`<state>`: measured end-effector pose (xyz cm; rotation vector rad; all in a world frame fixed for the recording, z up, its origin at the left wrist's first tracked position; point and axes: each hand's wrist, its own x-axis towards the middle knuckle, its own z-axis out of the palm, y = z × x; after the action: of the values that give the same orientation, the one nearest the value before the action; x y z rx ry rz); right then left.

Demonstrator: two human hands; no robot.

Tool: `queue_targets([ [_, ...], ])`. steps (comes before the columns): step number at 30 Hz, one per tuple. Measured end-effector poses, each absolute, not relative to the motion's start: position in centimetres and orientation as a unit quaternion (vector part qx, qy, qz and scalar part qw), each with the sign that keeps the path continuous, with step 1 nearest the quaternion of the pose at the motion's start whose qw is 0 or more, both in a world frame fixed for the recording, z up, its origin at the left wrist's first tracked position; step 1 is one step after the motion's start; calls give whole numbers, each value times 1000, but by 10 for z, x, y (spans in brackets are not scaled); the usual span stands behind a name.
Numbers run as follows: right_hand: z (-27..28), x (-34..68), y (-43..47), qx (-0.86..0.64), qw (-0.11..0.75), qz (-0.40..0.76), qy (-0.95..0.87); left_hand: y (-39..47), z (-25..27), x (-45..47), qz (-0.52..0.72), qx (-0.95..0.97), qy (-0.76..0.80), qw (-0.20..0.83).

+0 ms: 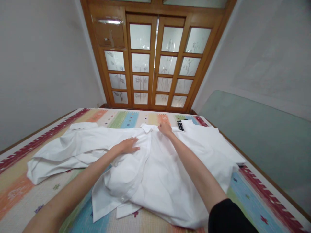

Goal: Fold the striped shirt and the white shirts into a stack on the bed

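Observation:
A white button-up shirt (pixel 157 174) lies spread across the patterned cover, creased, with its collar at the far side and its hem toward me. One long sleeve reaches out to the left. My left hand (pixel 128 145) rests on the shirt's chest, left of the button front, with its fingers apart. Near the collar (pixel 146 128), my right hand (pixel 165 128) is closed, its fingers pinching the shirt's far edge at the shoulder. Under my left forearm, the lower front is bunched and folded over.
Beyond the shirt's right side lies a folded white garment (pixel 187 124) with black trim. The striped cover (pixel 14 174) lies beneath everything. A pale green panel (pixel 243 129) borders the right side. Wooden doors with glass panes (pixel 141 61) stand at the far end between grey-white walls.

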<state>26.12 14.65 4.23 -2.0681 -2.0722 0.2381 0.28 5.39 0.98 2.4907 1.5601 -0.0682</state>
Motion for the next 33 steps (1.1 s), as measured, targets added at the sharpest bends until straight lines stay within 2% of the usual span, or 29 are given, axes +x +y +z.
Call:
queue_targets([
  [8, 82, 349, 99, -657, 48, 48, -751, 62, -11, 14, -3, 828, 557, 64],
  [11, 67, 359, 59, -608, 46, 66, -790, 63, -9, 17, -4, 825, 562, 54],
  [14, 40, 363, 7, -510, 95, 89, -850, 54, -6, 10, 15, 834, 549, 59],
  [18, 8, 367, -69, -438, 139, 97, -883, 24, -8, -19, 119, 839, 529, 49],
  [22, -10, 370, -126, -416, 83, 149, -893, -22, -14, -55, 189, 827, 529, 18],
  [28, -24, 362, -131, -418, 63, 161, -892, -74, -15, -76, 115, 838, 532, 33],
  [33, -37, 346, -99, -431, 89, 100, -892, -62, -14, -66, 60, 830, 553, 39],
])
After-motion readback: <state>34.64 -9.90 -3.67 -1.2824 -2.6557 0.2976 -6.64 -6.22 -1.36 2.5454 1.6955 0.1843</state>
